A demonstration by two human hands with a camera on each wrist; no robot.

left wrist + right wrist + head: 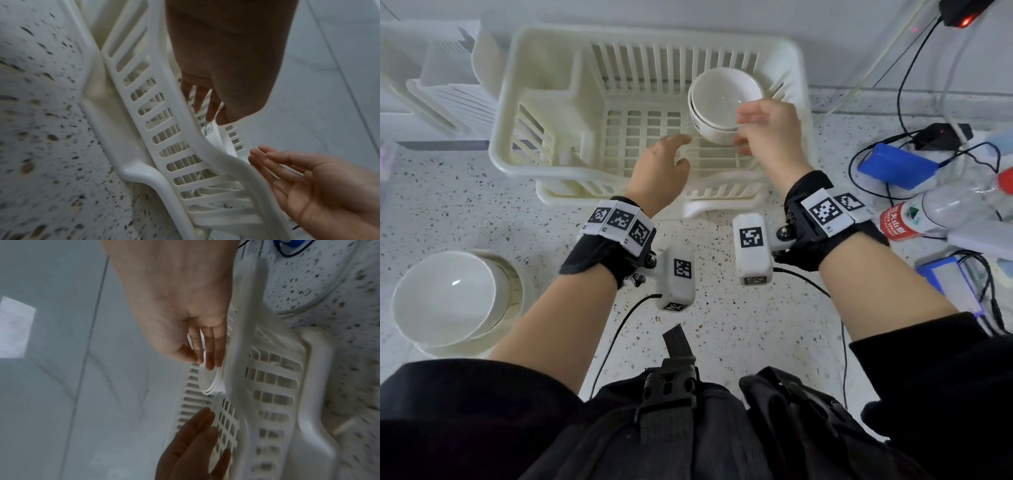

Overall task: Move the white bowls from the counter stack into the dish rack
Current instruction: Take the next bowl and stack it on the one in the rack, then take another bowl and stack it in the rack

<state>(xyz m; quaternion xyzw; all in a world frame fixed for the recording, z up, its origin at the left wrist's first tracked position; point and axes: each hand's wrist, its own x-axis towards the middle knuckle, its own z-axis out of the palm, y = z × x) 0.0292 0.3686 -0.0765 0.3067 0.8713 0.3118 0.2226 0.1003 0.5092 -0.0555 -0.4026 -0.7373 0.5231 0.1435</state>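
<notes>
Over the dish rack (530, 102), the right hand (770, 132) has its grip around two nested white bowls (722, 102); the left hand (664, 164) hovers slack-fingered. More bowls (445, 294) sit stacked on the worktop (722, 325).

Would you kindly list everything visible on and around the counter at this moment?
dish rack: one, cream-white, back centre of the counter.
bowls in the rack: two nested, white, right part of the rack, tilted.
counter stack of bowls: several, exact count unclear, white, front left.
second rack: one, white, far left by the wall.
battery packs: two, blue, right side among black cables.
water bottle: one, clear with a red label, lying at right.
counter: one, speckled white.
left hand: open, over the rack floor, holding nothing.
right hand: grip on the rim of the racked bowls.
</notes>
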